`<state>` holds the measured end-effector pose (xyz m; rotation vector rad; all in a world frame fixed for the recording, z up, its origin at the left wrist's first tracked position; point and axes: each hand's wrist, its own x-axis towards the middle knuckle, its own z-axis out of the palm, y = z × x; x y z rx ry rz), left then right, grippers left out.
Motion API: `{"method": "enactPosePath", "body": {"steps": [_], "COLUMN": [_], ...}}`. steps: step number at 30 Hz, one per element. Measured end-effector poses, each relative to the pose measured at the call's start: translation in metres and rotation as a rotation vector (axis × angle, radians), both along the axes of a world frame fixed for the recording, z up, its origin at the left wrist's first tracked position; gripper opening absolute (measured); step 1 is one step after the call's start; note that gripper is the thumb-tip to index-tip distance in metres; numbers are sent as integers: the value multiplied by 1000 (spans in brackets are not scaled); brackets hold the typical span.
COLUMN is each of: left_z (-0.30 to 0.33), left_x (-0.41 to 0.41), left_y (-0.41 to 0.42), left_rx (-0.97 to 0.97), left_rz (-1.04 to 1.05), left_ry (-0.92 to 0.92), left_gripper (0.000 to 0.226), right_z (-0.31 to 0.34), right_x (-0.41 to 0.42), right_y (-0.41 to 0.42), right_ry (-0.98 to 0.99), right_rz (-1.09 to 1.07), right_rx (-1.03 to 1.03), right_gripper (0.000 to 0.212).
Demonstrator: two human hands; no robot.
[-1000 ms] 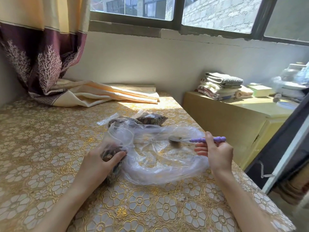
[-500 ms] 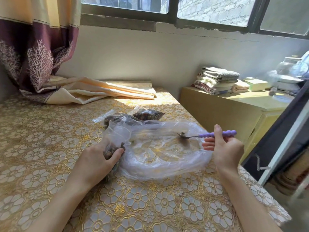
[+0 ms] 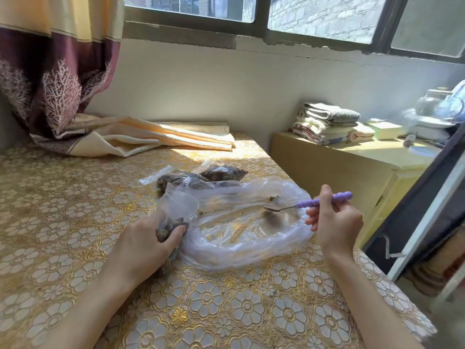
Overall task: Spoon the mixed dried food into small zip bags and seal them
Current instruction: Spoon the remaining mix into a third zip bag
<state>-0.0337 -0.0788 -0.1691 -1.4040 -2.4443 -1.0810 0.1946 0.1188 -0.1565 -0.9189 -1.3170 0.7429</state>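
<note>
A small clear zip bag partly filled with dark dried food (image 3: 168,226) is gripped by the left hand (image 3: 148,241) at centre frame, fingers and thumb curled round its filled lower part; its open mouth is turned up and to the right, probably so a spoonful can be tipped in. To the right, a metal spoon with a ridged purple plastic handle (image 3: 312,203) is pinched by the right hand (image 3: 336,222), thumb pressed over the handle. The bowl is held just above the large, crumpled, clear plastic bag (image 3: 241,238) spread on the gold floral tablecloth (image 3: 206,303). Only crumbs and a few scraps are seen inside that bag, so the supply is judged nearly used up. Behind it, toward the upper middle, two filled small bags of the dark mix (image 3: 201,176) are laid aside; whether they are sealed cannot be told. A folded cream curtain hem (image 3: 151,137) is draped on the table's far edge.
</note>
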Motion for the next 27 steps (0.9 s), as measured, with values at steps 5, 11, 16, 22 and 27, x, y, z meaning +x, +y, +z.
{"method": "enactPosePath", "body": {"steps": [5,11,16,22,27], "left_z": [0,2,8,25,38], "left_x": [0,2,5,4,10], "left_y": [-1,-5,-5,-10,-15], "left_rx": [16,69,160,393,494], "left_rz": [-6,-21,4,-39,-105], "left_ry": [-18,-93,-153,-457,-486], "left_gripper": [30,22,20,6,9], "right_z": [21,41,34,33,47], "right_x": [-3,-9,-6,-21,-42], "right_y": [28,77,80,76,67], "right_ry": [74,-408,-830,-932,-1100], "right_rz": [51,219,270,540,698], "right_rx": [-256,-545,-465,-514,-442], "right_gripper": [44,14,36,15,28]}}
